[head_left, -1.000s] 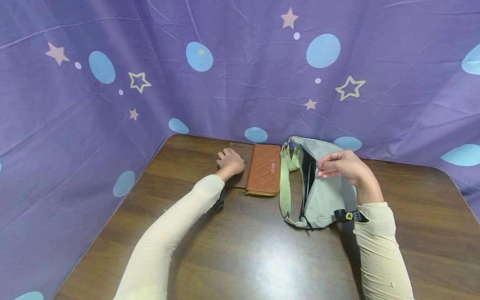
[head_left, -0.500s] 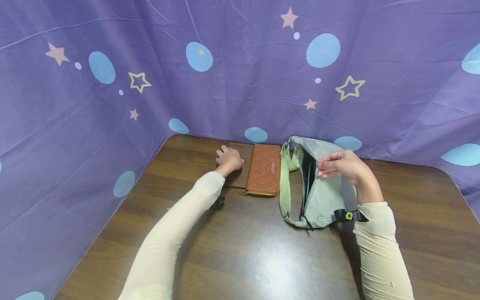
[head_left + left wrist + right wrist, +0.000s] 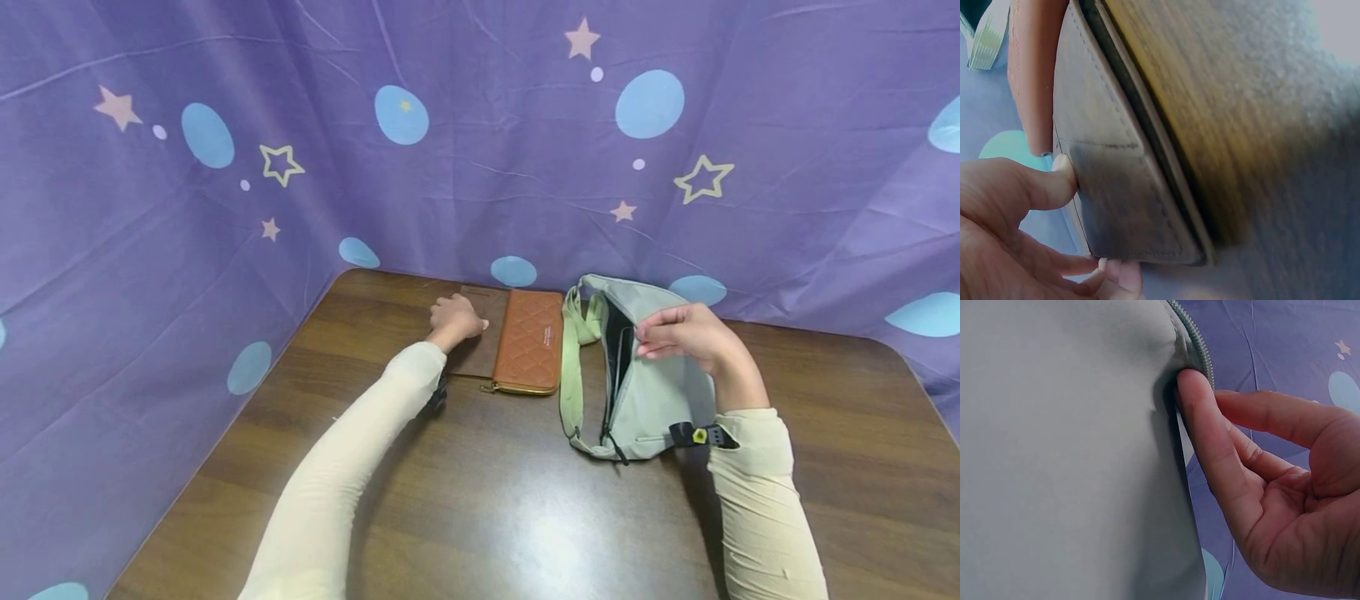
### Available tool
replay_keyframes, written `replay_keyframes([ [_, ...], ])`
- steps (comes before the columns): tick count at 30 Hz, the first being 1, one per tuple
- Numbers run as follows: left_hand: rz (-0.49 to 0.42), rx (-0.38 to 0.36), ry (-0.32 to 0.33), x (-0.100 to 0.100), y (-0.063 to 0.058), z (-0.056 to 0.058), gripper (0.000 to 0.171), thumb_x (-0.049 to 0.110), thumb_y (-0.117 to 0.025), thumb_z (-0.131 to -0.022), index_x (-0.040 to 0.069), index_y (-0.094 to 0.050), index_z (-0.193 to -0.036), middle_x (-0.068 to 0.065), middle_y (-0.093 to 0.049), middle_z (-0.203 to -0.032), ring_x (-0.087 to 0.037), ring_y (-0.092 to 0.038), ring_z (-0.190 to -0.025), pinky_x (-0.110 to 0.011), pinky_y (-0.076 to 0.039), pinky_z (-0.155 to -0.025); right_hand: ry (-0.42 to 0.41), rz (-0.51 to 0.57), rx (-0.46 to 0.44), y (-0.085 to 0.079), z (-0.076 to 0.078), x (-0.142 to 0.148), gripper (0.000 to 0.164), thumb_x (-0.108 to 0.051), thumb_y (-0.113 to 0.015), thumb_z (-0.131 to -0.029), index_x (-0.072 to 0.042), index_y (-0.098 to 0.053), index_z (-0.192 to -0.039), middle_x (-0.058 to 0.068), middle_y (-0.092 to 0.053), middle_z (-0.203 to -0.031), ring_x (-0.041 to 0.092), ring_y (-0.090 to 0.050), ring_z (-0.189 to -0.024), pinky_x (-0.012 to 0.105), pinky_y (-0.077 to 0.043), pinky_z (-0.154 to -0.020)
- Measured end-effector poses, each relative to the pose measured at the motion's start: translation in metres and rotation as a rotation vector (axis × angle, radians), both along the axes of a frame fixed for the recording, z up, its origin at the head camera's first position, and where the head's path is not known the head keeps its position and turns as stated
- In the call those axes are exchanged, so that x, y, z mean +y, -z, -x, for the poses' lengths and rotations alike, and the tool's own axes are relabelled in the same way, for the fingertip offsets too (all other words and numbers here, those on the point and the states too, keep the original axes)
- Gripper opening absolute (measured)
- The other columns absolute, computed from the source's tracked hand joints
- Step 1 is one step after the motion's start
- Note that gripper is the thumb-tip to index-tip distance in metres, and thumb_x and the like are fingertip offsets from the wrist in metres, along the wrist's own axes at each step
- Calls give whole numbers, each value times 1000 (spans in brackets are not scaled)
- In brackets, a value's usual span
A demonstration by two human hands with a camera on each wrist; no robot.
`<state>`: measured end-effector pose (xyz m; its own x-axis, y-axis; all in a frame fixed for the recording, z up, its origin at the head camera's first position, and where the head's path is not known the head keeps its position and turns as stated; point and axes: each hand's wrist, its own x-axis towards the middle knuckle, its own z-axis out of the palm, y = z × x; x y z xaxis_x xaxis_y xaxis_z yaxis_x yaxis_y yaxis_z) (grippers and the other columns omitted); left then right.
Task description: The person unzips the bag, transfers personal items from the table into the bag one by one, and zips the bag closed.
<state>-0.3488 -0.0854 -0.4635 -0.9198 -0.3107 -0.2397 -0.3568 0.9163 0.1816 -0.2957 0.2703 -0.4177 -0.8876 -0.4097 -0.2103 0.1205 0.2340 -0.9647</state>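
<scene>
A pale green sling bag (image 3: 660, 392) lies at the back of the table with its zipped mouth parted, showing a dark lining. My right hand (image 3: 686, 335) pinches the edge of that mouth beside the zipper (image 3: 1200, 344), between thumb and finger. Left of the bag is a tan quilted zip wallet (image 3: 529, 343). Next to it, and partly hidden by my left hand (image 3: 454, 318), lies a flat dark brown leather wallet (image 3: 471, 360). In the left wrist view, that hand's thumb is on the brown wallet's edge and its curled fingers are at the wallet's end.
The bag's light green strap (image 3: 572, 375) loops between the bag and the tan wallet. Behind the wooden table (image 3: 450, 492) hangs a purple curtain (image 3: 480, 167) patterned with stars and blue ovals.
My left hand has shifted slightly, with its fingers drawn in more at the brown wallet. The right hand keeps its pinch on the bag's edge; the bag has stayed put.
</scene>
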Motion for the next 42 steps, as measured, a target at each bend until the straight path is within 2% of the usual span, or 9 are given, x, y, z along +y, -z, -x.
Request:
replay_keyframes([
  [10,-113,6,19,-14,0,-2,91,53,-71,-91,0,-29,-151,-29,-52,-144,-42,-55,-132,-49,-52,-105,2,-3,4,3,0,0,18,0,-58,-100,13,-65,-109,0,-76,-79,11,-75,-76,27,-64,-75],
  [19,-127,17,37,-19,-3,0,92,54,-73,-89,0,-30,-149,-28,-56,-141,-43,-56,-129,-47,-52,-104,6,-2,7,3,2,1,21,-1,-58,-100,16,-64,-112,0,-76,-79,11,-75,-76,27,-64,-75],
  [23,-174,22,38,-24,-5,0,89,50,-75,-89,-1,-32,-148,-27,-58,-138,-42,-59,-124,-45,-54,-101,3,3,9,4,2,1,20,-1,-58,-100,15,-65,-111,0,-76,-79,11,-75,-76,27,-64,-75],
  [28,-340,1,31,-34,-7,0,76,38,-76,-91,-1,-40,-146,-25,-57,-138,-37,-62,-113,-43,-58,-94,-2,7,5,6,2,2,18,0,-58,-100,12,-67,-110,0,-76,-79,11,-75,-76,27,-64,-75],
  [33,-554,8,-14,-42,-8,3,71,19,-75,-92,0,-38,-150,-21,-45,-153,-36,-53,-131,-46,-54,-105,-1,10,3,7,2,2,18,0,-59,-100,12,-67,-110,0,-76,-79,11,-75,-76,27,-64,-75],
  [35,-617,17,-38,-43,-8,5,69,13,-74,-92,2,-39,-151,-19,-44,-153,-35,-51,-133,-48,-52,-106,-1,11,2,7,2,2,17,0,-59,-100,12,-67,-109,0,-76,-79,12,-75,-76,27,-64,-75],
  [39,-745,17,-80,-44,-8,6,65,2,-66,-93,4,-39,-152,-21,-46,-151,-33,-53,-124,-51,-53,-104,1,11,0,6,2,1,16,0,-59,-100,10,-67,-109,0,-76,-79,12,-75,-76,27,-64,-74],
  [42,-844,-18,-102,-48,-9,6,64,-4,-57,-96,7,-35,-155,-23,-46,-151,-34,-52,-120,-54,-50,-108,2,11,-3,6,2,1,16,0,-59,-100,10,-67,-109,0,-76,-79,12,-75,-76,27,-64,-74],
])
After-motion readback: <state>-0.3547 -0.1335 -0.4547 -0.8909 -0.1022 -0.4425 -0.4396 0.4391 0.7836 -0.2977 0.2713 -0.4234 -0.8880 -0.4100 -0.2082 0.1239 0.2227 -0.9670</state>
